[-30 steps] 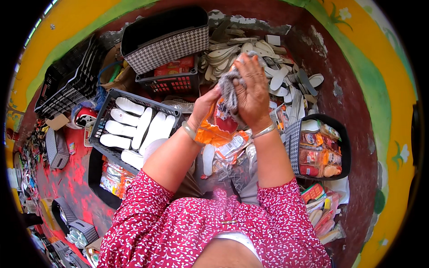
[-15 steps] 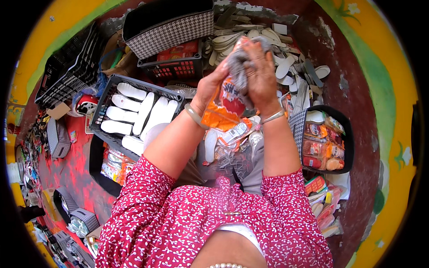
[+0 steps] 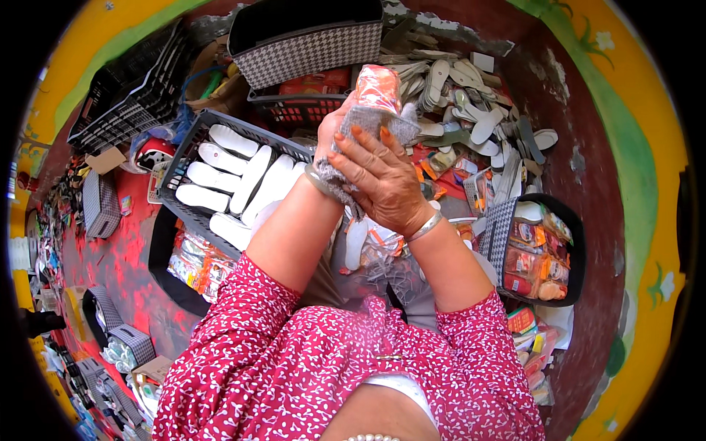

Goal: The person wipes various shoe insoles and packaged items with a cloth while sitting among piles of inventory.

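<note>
In front of my chest, my left hand [image 3: 331, 132] grips a clear-wrapped red and orange package [image 3: 379, 87], its end sticking up past my fingers. A fuzzy grey cloth [image 3: 371, 119] lies around the lower part of the package and hangs down by my left wrist. Against that cloth my right hand [image 3: 382, 180] presses with its fingers stretched long and close together, holding it to the package. Much of my left hand's fingers and the package's lower end are hidden. Below my hands, plastic packets and a white insole [image 3: 356, 242] lie near my lap.
At the left stands a dark crate [image 3: 180, 165] with white insoles. A checked bin [image 3: 496, 242] of wrapped packets is on the right. Beyond my hands spreads a pile of loose insoles [image 3: 471, 110]. A larger checked bin [image 3: 312, 55] sits on a crate at the back.
The package has turned so its end now points up and away. My right hand and the cloth have slid lower along it, toward my left wrist. The view has shifted slightly.
</note>
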The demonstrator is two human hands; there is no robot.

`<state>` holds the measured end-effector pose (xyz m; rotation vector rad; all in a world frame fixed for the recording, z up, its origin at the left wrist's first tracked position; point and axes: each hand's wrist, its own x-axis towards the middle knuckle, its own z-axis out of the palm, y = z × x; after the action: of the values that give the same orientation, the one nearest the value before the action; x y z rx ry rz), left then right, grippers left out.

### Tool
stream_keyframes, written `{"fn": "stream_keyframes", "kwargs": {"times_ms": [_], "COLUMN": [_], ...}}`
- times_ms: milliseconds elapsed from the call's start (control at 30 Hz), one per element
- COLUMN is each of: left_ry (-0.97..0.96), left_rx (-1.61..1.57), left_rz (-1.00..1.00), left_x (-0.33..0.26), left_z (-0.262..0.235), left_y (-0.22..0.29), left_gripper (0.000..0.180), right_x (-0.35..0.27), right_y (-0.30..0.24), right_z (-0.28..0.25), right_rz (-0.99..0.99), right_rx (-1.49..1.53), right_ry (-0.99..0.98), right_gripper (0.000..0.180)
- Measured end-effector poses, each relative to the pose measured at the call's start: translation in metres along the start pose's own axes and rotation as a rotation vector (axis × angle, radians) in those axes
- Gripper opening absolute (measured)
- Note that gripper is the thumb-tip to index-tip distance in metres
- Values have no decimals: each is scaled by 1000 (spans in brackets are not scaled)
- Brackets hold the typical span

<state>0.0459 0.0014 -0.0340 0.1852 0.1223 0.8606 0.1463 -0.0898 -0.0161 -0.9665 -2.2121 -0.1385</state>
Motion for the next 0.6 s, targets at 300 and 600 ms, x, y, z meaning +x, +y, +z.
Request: {"fn": "stream_keyframes", "kwargs": {"times_ms": [300, 600], "left_ry": [-144, -237], "left_rx": [-139, 359], "left_rz": [158, 168], "left_x": [-7, -13], "left_z": [17, 44], "left_y": [33, 6], "left_gripper": [48, 58], "right_x": [-21, -14], "right_y": [4, 77], "right_z": [-13, -59], "right_rz": [409, 672], "right_rx": [784, 2197], "right_ry": [267, 936], "right_gripper": [24, 34]}}
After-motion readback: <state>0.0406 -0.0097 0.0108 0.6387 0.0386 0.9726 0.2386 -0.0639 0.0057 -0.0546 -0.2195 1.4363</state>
